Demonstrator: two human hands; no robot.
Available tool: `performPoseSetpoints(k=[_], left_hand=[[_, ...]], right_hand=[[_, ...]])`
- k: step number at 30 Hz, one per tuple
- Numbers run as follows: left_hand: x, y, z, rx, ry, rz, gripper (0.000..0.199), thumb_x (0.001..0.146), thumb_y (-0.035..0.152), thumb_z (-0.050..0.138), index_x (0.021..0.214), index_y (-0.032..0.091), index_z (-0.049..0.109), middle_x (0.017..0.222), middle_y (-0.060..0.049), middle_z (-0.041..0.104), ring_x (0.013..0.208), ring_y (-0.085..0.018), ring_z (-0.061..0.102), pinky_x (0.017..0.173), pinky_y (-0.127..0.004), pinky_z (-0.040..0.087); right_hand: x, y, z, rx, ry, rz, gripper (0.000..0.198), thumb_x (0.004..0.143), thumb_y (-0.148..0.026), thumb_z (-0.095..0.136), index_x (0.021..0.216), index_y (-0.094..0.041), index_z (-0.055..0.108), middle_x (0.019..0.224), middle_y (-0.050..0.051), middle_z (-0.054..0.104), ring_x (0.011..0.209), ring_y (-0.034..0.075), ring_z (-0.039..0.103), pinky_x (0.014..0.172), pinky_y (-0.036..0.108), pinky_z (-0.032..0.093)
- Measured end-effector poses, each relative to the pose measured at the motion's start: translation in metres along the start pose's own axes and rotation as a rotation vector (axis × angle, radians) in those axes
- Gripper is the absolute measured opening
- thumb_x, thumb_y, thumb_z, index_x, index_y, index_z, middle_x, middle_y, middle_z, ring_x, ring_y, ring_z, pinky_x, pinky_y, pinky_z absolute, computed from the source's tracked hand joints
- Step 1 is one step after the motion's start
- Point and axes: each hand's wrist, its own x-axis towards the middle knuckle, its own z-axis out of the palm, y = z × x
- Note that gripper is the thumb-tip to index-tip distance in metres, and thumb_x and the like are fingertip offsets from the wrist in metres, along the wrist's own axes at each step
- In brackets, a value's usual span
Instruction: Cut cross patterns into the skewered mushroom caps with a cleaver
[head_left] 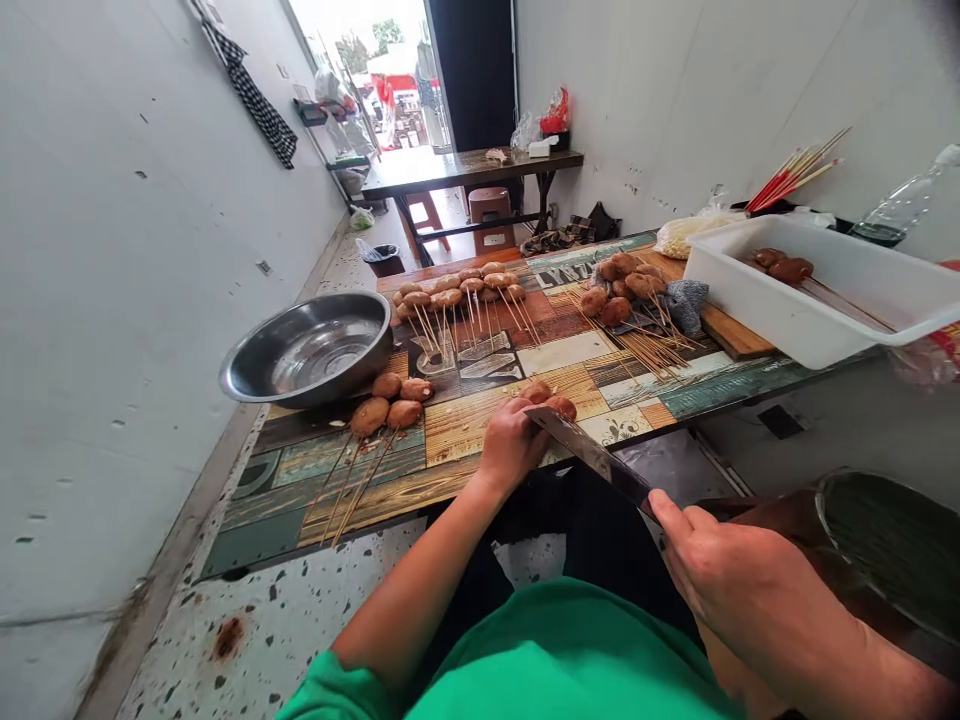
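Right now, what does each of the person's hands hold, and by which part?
The right hand grips a long steel knife by its handle end. The left hand holds brown skewered pieces against the patterned table.

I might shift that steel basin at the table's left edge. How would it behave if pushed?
The steel basin looks thin-walled, so probably light for its size. Its smooth rounded base would likely slide easily on the table. It already overhangs the edge, so a push outward could tip it off.

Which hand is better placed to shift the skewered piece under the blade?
Left. The left hand already rests on the skewered piece at the table edge; the right hand is occupied gripping the knife.
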Motion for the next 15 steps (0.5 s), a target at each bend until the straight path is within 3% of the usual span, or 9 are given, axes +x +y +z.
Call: performPoseSetpoints(k=[3,6,12,15], left_hand=[[0.000,0.002,0.000,-0.013,0.016,0.019,0.020,0.085,0.028,0.057,0.097,0.020,0.071,0.084,-0.007,0.066,0.082,-0.021,0.060,0.080,-0.034,0.049],[0.000,0.003,0.001,-0.006,0.022,0.028,0.021,0.086,0.027,0.056,0.097,0.020,0.072,0.080,-0.006,0.065,0.080,-0.020,0.060,0.079,-0.033,0.049],[0.005,0.010,0.002,-0.045,0.096,0.015,0.017,0.082,0.023,0.057,0.070,0.019,0.067,0.069,-0.005,0.060,0.069,-0.019,0.058,0.068,-0.034,0.051],[0.007,0.013,0.000,-0.069,0.097,0.016,0.018,0.083,0.022,0.055,0.069,0.021,0.067,0.066,-0.003,0.059,0.064,-0.017,0.056,0.063,-0.032,0.051]], right_hand=[[-0.001,-0.003,-0.001,-0.161,0.044,-0.065,0.052,0.065,0.004,0.046,0.110,-0.003,0.071,0.053,0.006,0.056,0.034,0.018,0.052,0.032,0.028,0.033],[-0.001,-0.004,-0.001,-0.181,0.068,-0.062,0.051,0.065,0.005,0.047,0.108,-0.005,0.072,0.053,0.005,0.056,0.034,0.016,0.052,0.031,0.027,0.035],[0.014,-0.012,-0.001,-0.175,0.005,-0.001,0.053,0.066,0.006,0.047,0.112,-0.006,0.070,0.056,0.005,0.059,0.037,0.018,0.056,0.032,0.025,0.037],[0.017,-0.015,-0.002,-0.182,-0.015,0.000,0.053,0.067,0.006,0.047,0.114,-0.006,0.069,0.058,0.007,0.061,0.039,0.018,0.057,0.032,0.024,0.037]])
